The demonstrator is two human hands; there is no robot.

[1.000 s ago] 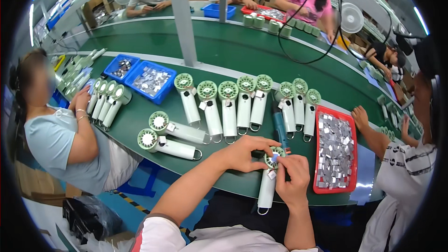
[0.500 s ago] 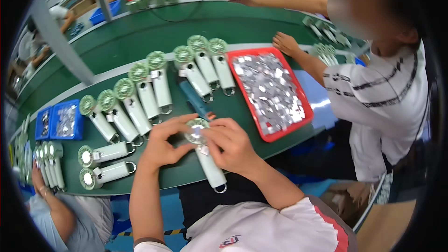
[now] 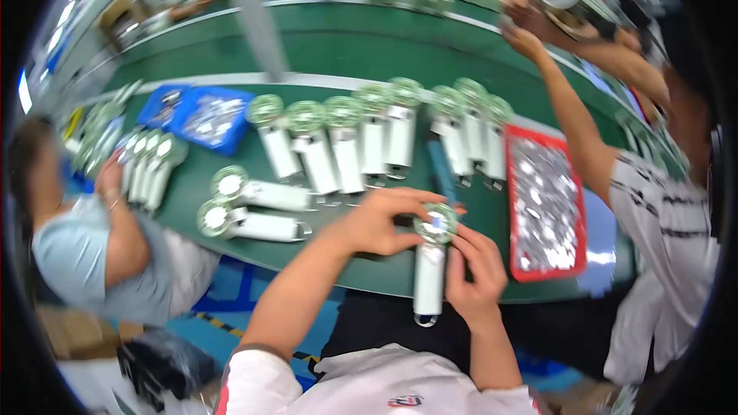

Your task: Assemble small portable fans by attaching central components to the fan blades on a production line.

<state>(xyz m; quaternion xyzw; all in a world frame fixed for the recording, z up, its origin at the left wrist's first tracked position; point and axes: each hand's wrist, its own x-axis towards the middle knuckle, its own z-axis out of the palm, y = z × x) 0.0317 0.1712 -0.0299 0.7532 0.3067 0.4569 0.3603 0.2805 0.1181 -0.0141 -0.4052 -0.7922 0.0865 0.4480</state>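
Observation:
A white handheld fan [image 3: 428,280] with a round pale-green head lies between my hands at the table's front edge, its handle and metal ring pointing toward me. My left hand [image 3: 377,224] curls round the left side of the head, fingers over the top and thumb below. On the right, my right hand [image 3: 478,267] grips the head's edge with its fingertips, thumb beside the handle. A small bluish-white patch shows at the head's centre. Just beyond, a teal tool [image 3: 441,169] lies on the table, its near end partly hidden by my hands.
Several similar fans [image 3: 342,146] lie in a row beyond my hands, with two more [image 3: 265,227] at left. A red tray [image 3: 581,219] of small silvery pieces stands right; blue bins [image 3: 157,100] stand far left. Co-workers sit on both sides, one arm [image 3: 573,111] stretched over the table.
The view has swung left, so the table's things sit further right. My right fingers have moved from over the fan head to its right edge. The right-hand co-worker's arm now reaches forward.

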